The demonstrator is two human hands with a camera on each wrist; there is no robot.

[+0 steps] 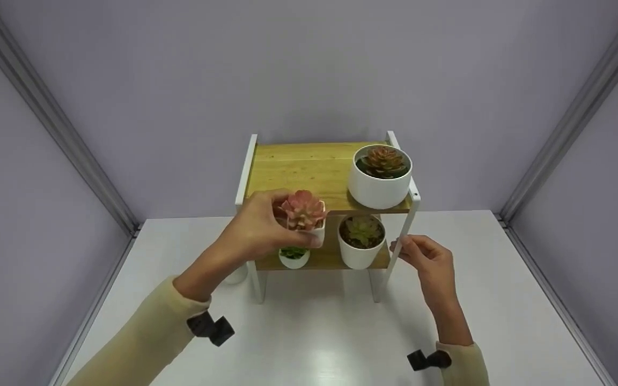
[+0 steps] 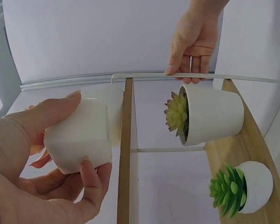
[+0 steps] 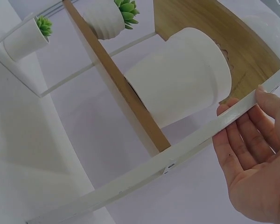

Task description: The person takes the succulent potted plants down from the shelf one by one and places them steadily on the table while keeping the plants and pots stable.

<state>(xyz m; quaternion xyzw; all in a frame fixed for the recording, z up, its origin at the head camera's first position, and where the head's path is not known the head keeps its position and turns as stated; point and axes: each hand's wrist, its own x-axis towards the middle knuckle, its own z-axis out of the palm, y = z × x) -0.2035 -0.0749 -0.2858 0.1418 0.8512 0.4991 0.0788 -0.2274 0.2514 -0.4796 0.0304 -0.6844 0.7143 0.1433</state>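
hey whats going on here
A person's left grip holds a pink succulent in a white pot, clear of the upper board. The right grip holds the stand's white frame. A reddish succulent sits on the upper board's right; a yellow-green one and a small green one stand on the lower board.

1. left arm [image 1: 142, 335]: cream-sleeved, slanting up toward the front left of the shelf [image 1: 298, 169].
2. left wrist [image 1: 196, 271]: bare, below and left of the shelf's upper board.
3. left hand [image 1: 258, 222]: front left of the shelf, thumb and fingers curled in a grip, thumb opposing.
4. right arm [image 1: 464, 370]: cream-sleeved, rising more steeply, right of the shelf.
5. right hand [image 1: 429, 260]: gripping the shelf's right side, thumb against bent fingers.
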